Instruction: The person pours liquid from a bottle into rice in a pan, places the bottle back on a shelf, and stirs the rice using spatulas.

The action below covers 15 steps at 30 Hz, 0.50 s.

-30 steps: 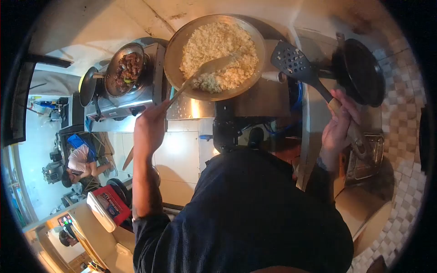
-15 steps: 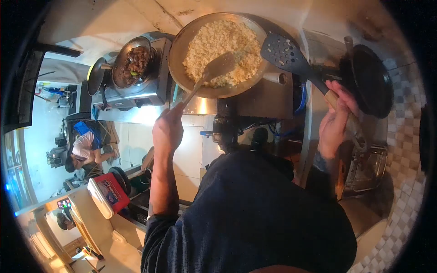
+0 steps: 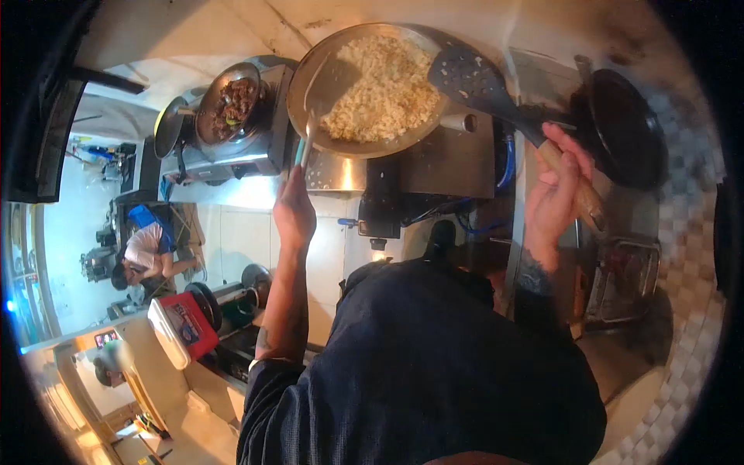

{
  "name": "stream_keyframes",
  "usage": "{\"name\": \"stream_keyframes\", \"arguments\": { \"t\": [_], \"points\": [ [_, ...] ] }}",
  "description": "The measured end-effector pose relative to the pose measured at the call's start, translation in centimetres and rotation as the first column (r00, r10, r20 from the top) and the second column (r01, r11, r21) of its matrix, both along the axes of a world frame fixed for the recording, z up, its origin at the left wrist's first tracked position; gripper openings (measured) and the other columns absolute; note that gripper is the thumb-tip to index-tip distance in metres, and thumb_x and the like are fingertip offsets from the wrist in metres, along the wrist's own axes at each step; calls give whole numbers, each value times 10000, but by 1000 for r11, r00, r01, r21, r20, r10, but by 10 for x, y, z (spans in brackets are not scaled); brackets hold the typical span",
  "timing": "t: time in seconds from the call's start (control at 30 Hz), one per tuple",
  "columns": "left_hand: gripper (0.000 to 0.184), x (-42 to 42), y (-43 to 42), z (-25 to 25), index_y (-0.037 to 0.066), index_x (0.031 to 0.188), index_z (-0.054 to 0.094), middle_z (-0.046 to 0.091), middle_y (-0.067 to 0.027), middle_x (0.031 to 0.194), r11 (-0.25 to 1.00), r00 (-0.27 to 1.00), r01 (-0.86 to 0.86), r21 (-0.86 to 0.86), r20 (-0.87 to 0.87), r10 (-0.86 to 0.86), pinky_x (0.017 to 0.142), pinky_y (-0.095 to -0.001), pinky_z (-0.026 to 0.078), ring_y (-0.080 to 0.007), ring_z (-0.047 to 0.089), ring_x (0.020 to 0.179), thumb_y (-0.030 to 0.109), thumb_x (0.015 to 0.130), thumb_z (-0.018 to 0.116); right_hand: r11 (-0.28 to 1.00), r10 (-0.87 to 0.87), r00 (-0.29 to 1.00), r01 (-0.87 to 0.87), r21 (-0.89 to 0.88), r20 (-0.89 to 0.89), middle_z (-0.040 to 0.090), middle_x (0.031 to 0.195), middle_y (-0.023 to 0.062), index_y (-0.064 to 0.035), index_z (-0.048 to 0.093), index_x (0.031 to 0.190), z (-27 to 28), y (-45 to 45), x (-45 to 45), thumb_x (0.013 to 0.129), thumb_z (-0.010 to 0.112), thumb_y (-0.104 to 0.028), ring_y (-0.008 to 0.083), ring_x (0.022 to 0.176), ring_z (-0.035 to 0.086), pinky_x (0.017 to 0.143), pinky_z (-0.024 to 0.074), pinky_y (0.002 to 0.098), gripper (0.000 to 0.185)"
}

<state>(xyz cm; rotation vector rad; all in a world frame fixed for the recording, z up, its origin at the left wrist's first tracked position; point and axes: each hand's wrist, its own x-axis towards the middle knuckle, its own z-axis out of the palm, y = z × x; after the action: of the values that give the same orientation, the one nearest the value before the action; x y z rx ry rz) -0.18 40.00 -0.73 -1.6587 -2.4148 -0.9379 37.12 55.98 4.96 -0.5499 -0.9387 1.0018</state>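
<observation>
A wide metal pan point(image 3: 363, 150) on the steel stove holds a heap of rice point(image 3: 384, 89). My left hand point(image 3: 294, 213), below the pan's left edge, is closed round the handle of a turner point(image 3: 310, 128), whose blade stands edge-on inside the left wall. To the right, my right hand point(image 3: 559, 186) grips the wooden handle of a black slotted spatula point(image 3: 496, 97). Its perforated head hangs over the pan's right rim, with a few rice grains stuck on it.
Left of the pan, a smaller pan of dark meat point(image 3: 232, 108) sits on a burner. A black pan point(image 3: 626, 128) and a glass dish point(image 3: 624, 279) are at the right. A red box point(image 3: 186, 325) is at lower left; a seated person point(image 3: 147, 256) is beyond.
The turner has moved from over the rice to the pan's left wall and turned edge-on. The slotted spatula has shifted left over the rim. The rice is now pushed away from the left side.
</observation>
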Motion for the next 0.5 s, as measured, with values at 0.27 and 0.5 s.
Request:
{"name": "stream_keyframes", "arguments": {
  "t": [0.27, 0.5],
  "points": [
    [422, -17, 0, -44, 49, 1401, 594, 636, -207, 954, 993, 979, 114, 0, 172, -112, 814, -420, 533, -357, 645, 873, 33, 996, 478, 992, -110, 982, 98, 80, 153, 623, 1292, 141, -20, 614, 1162, -5, -58, -56, 1038, 541, -75, 251, 1177, 612, 978, 529, 361, 154],
    [515, 10, -16, 7, 155, 1518, 467, 604, -72, 944, 966, 273, 190, 173, 936, -222, 569, -260, 457, -111, 560, 703, 291, 1039, 599, 748, -570, 643, 147, 647, 512, 597, 1131, 121, -88, 747, 1093, 4, -113, -163, 887, 704, -18, 287, 1079, 641, 950, 519, 376, 222]
  ]
}}
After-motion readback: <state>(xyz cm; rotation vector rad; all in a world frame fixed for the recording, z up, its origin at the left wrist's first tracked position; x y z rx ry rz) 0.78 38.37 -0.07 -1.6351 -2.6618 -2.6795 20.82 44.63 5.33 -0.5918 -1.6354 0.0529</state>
